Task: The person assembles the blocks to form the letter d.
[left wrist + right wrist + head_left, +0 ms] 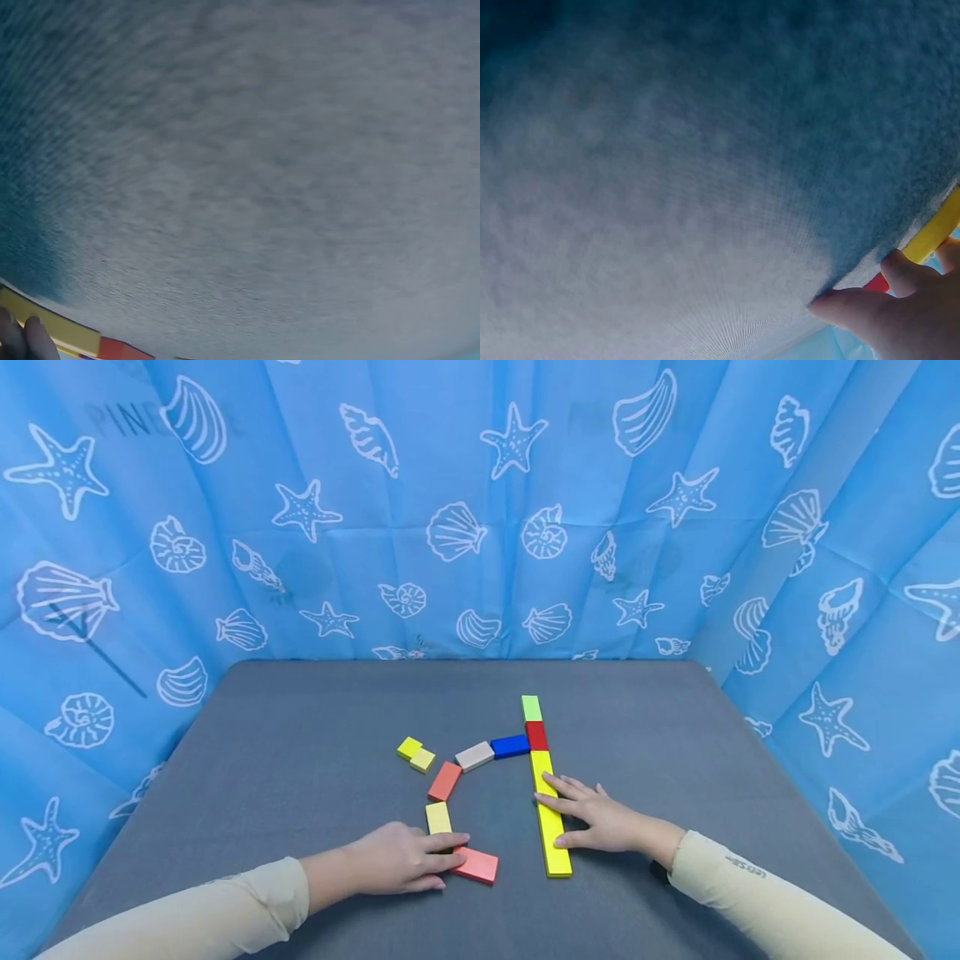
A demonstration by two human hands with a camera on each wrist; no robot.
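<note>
My left hand (401, 858) touches a coral block (477, 865) and lies against a pale yellow block (438, 817), fingers fairly straight. In the left wrist view its fingertips (39, 341) appear beside the pale yellow block. On the right, my right hand (603, 818) rests spread along a long yellow strip (552, 827); the thumb and fingers touch it. Above the strip, a red block (537, 736) and a light green block (531, 707) continue the line. A blue block (510, 746), a whitish block (475, 757) and another coral block (446, 782) curve from the red one toward the pale yellow block.
Two small yellow blocks, a bright one (409, 747) and a paler one (422, 760), lie touching left of the curve. Everything lies on a dark grey tabletop (315, 735). A blue curtain with white shells (450, 585) hangs around the far and side edges.
</note>
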